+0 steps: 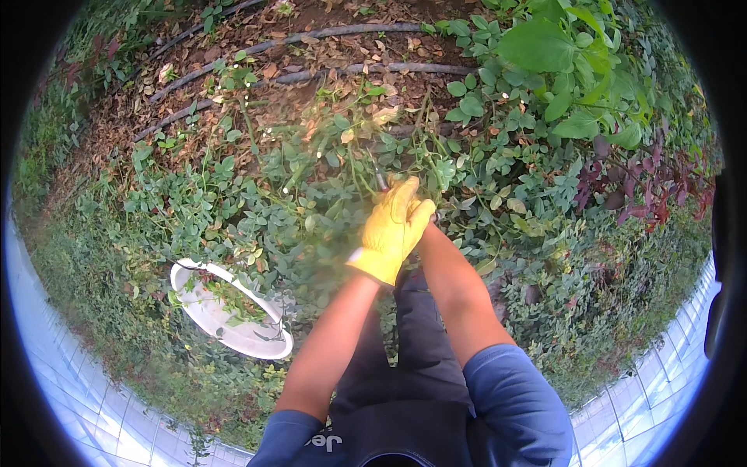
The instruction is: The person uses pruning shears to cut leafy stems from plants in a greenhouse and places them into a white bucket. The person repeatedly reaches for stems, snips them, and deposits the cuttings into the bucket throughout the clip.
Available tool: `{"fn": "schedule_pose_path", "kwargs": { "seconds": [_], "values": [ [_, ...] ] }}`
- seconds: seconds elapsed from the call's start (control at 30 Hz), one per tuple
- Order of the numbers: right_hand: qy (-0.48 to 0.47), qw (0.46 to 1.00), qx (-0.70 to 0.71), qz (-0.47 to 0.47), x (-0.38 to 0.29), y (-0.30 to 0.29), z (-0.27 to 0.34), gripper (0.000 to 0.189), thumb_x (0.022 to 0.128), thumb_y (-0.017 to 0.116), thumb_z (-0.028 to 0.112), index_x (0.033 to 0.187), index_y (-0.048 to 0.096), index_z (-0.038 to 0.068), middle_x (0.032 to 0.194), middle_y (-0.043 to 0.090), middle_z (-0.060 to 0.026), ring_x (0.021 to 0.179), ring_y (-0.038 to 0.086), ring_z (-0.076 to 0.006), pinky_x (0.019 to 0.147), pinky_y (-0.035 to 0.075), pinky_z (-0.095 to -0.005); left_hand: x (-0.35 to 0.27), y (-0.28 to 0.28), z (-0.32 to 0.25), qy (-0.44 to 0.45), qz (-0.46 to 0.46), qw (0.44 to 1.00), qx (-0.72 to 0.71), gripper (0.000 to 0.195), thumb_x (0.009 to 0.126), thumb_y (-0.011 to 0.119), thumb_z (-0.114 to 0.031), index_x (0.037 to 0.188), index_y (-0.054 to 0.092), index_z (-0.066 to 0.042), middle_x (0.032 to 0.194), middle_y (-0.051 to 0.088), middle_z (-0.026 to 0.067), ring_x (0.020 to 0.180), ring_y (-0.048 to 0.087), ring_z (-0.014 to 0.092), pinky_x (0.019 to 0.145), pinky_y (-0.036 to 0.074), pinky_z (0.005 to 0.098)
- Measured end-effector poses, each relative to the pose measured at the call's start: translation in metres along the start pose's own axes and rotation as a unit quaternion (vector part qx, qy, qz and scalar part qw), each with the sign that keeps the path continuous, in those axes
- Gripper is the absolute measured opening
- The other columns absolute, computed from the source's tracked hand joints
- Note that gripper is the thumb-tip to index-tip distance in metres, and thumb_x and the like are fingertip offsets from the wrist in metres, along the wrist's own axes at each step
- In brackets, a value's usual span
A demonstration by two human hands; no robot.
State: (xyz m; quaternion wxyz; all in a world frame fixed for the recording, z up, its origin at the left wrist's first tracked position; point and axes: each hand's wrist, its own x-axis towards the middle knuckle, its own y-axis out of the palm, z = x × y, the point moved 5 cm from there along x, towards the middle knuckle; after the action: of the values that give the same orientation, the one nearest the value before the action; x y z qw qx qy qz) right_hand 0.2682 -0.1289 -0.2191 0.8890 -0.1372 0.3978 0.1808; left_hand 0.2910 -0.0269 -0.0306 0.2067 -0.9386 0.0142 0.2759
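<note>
My left hand [397, 225], in a yellow work glove, is near the middle of the view with its fingers curled over my right hand. The glove hides most of my right hand [428, 226]; only the bare wrist edge shows. A narrow metal tool tip [380, 180] with a reddish part sticks out past the glove's fingers; its handle is hidden. Which hand holds the tool, I cannot tell. Cut rose stems [435, 169] with pale ends stand just beyond the hands, among green leaves.
A white plastic basket [257, 344] with leafy cuttings lies tilted in the foliage at left. Black irrigation hoses [350, 29] cross soil covered with dry leaves. A broad-leaved green plant [540, 46] and dark red foliage [630, 181] stand at right.
</note>
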Motion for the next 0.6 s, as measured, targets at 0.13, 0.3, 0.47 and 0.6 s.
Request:
{"fn": "schedule_pose_path", "kwargs": {
  "seconds": [0.13,0.3,0.47,0.6],
  "values": [
    [0.031,0.978,0.187,0.082,-0.021,-0.03,-0.018,0.02,0.103,0.066,0.026,0.106,0.066,0.007,0.087,0.063,-0.0025,0.077,0.063,-0.0191,0.074,0.053,-0.0407,-0.019,0.016,0.027,-0.048,-0.008,0.996,-0.08,0.057,0.1,0.073,-0.037,0.144,0.061,-0.004,0.133,0.072,0.0221,0.119,0.073,0.036,0.101,0.056,0.0422],
    [0.003,1.0,-0.001,0.02,-0.113,-0.067,-0.017,0.042,0.096,0.068,0.004,0.138,0.064,0.006,0.108,0.07,0.0004,0.093,0.066,-0.0106,0.083,0.057,-0.0309,-0.017,0.028,0.057,-0.058,-0.073,0.993,-0.078,0.056,0.1,0.072,-0.034,0.147,0.059,-0.005,0.134,0.071,0.0188,0.111,0.075,0.029,0.096,0.059,0.0412],
    [0.002,0.978,0.203,-0.054,-0.195,-0.077,0.023,0.054,0.094,0.07,-0.001,0.147,0.058,0.004,0.116,0.072,-0.0052,0.095,0.071,-0.0145,0.084,0.06,-0.0306,0.002,0.034,0.064,0.023,-0.036,0.998,0.045,0.055,0.099,0.068,-0.035,0.146,0.06,-0.008,0.143,0.066,0.0158,0.116,0.071,0.038,0.1,0.057,0.0481],
    [-0.006,0.976,0.211,0.048,-0.195,-0.069,0.076,0.057,0.098,0.068,0.005,0.152,0.052,-0.002,0.118,0.073,-0.0096,0.091,0.072,-0.0178,0.081,0.061,-0.032,-0.015,0.04,0.065,0.105,-0.025,0.986,0.127,0.056,0.095,0.067,-0.031,0.147,0.059,-0.01,0.142,0.066,0.0157,0.126,0.064,0.04,0.106,0.053,0.0489]
  ]
}}
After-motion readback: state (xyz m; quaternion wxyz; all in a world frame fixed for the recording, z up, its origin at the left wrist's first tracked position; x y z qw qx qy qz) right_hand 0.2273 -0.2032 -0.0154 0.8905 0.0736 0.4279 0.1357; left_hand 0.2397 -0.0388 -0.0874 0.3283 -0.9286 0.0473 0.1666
